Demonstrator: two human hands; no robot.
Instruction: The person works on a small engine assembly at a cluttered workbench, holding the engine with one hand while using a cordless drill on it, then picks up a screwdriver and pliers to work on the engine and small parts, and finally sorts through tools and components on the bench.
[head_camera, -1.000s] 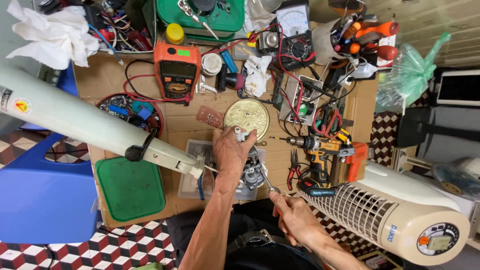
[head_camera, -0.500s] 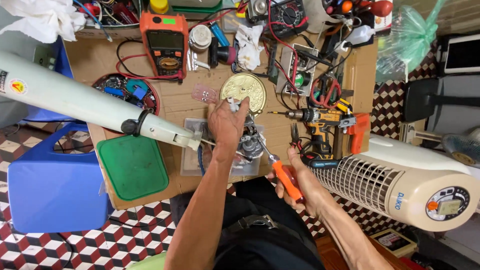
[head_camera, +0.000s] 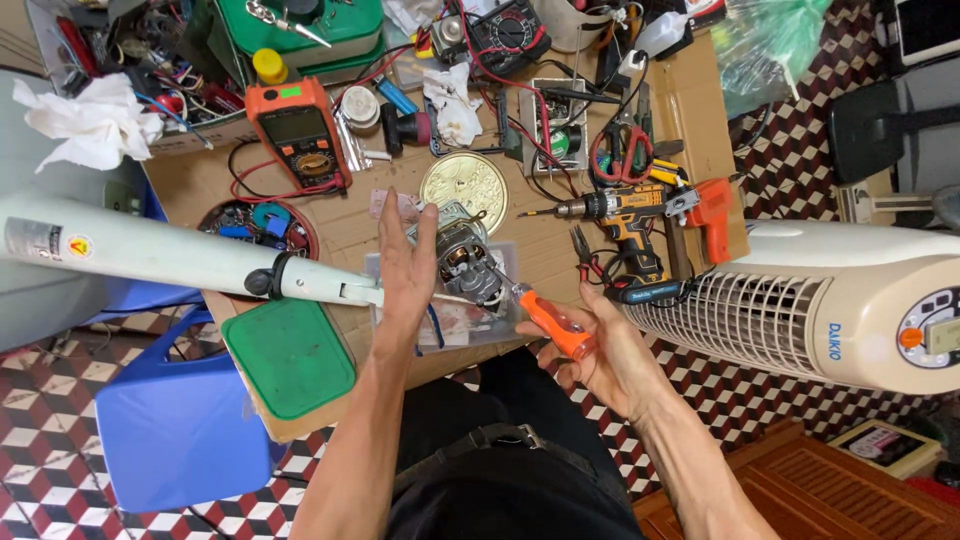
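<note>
Now one motor (head_camera: 462, 262) under left hand (head_camera: 405, 275); right hand (head_camera: 600, 350) holds one screwdriver (head_camera: 553, 324)

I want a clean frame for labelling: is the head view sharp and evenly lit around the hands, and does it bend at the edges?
Head view: even, soft light, no harsh shadows; the left hand, motor and orange-handled screwdriver in the right hand read sharp; wide-lens bowing curves the white tube and tower fan near the edges.
</note>
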